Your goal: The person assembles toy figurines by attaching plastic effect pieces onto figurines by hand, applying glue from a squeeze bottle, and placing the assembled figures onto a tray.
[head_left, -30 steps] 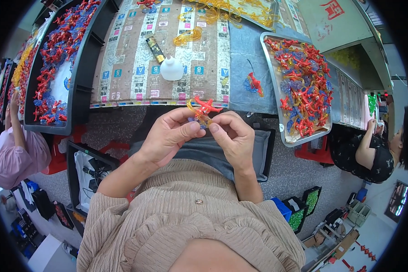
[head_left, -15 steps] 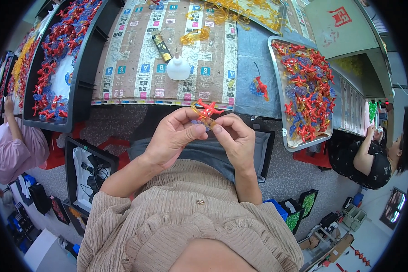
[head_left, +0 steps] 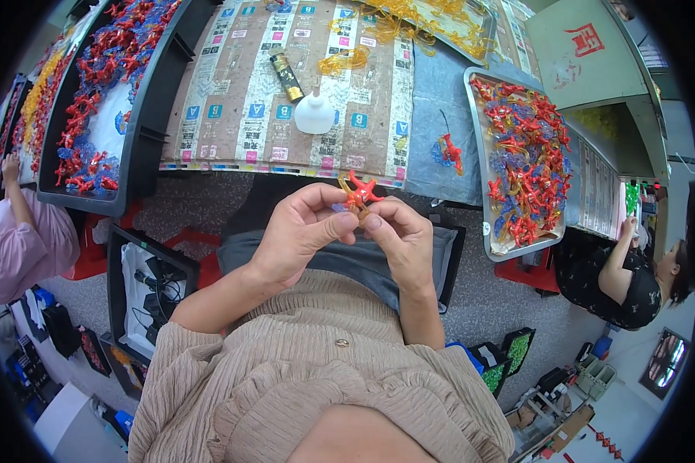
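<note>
Between my two hands, in front of the table's near edge, is a small red plastic figure [head_left: 365, 187] with splayed limbs. A yellow translucent loop and a bit of blue plastic show at its lower left. My left hand [head_left: 293, 235] pinches its left side with thumb and forefinger. The fingertips of my right hand [head_left: 405, 243] are closed at its lower edge, thumb close to the other thumb. My fingertips hide the lower part of the piece. Nearest on the table stands a white squeeze bottle [head_left: 315, 114], beside a black and gold cylinder [head_left: 286, 76].
A black crate [head_left: 135, 131] of red and blue pieces stands left; a metal tray [head_left: 477, 166] of red, blue and yellow ones, right. One red piece [head_left: 452, 153] lies on the blue sheet. Yellow loops [head_left: 344, 60] lie farther back. People sit at both sides.
The red figure has turned and tilted a little between my fingertips, its limbs now pointing more to the upper right. Both hands stay closed on it. The whole view has shifted slightly.
</note>
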Motion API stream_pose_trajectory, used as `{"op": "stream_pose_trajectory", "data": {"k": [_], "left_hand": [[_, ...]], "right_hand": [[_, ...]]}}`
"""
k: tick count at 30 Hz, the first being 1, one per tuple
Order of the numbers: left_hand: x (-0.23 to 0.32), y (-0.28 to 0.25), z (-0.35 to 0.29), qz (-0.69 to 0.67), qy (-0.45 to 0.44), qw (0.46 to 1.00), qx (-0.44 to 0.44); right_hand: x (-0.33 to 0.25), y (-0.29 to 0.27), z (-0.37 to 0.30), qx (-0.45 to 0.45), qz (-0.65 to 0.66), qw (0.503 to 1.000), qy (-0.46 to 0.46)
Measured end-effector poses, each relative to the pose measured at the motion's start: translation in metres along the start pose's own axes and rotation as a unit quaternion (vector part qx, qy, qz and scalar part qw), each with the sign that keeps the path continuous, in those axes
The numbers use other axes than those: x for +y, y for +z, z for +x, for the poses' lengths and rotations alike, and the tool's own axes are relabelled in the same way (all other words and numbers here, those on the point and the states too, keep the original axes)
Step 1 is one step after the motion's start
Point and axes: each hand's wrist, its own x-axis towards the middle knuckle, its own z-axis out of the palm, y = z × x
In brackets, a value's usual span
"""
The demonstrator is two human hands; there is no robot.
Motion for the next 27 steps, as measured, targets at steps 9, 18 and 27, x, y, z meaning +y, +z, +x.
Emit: {"op": "stream_pose_trajectory", "data": {"k": [9, 18, 27], "left_hand": [[0.002, 0.004, 0.002, -0.001, 0.007, 0.999, -0.040], [-0.003, 0.008, 0.005, 0.015, 0.019, 0.998, -0.051], [0.001, 0.014, 0.003, 0.007, -0.024, 0.999, -0.043]], "right_hand": [[-0.008, 0.005, -0.003, 0.064, -0.170, 0.976, -0.121], [-0.007, -0.001, -0.003, 0.082, -0.261, 0.936, -0.221], [-0.011, -0.006, -0.006, 0.082, -0.166, 0.975, -0.121]]}}
